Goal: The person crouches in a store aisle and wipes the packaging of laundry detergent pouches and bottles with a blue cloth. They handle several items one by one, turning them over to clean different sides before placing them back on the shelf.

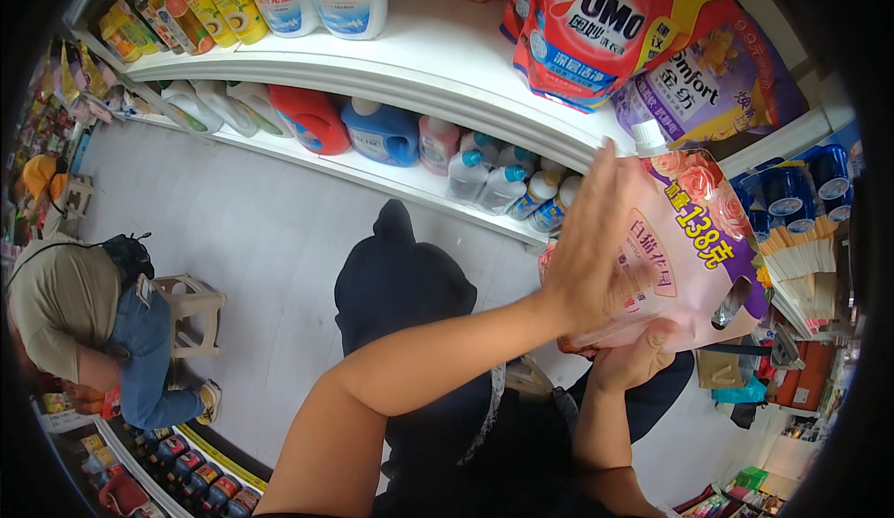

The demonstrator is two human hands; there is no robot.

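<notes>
A pink laundry-liquid refill pouch [684, 252] with rose pictures, a purple band and a white screw cap [649, 138] is held up at the right. My right hand [635, 357] grips its lower edge, thumb in front and the other fingers hidden behind. Flat and motion-blurred, my left hand [587, 252] lies across the pouch's left side with fingers extended; whether it touches the film is unclear. Just beyond the cap, a red OMO pouch [594, 29] and a purple Comfort pouch [705, 85] stand on the upper white shelf [447, 50].
Detergent jugs, including a blue one [380, 134], and clear bottles [503, 186] line the lower shelf. A seated person [70, 308] is at the left beside a beige plastic stool [192, 308]. Dark bottles [202, 476] fill a shelf at lower left. Blue tubs [786, 189] stand at right.
</notes>
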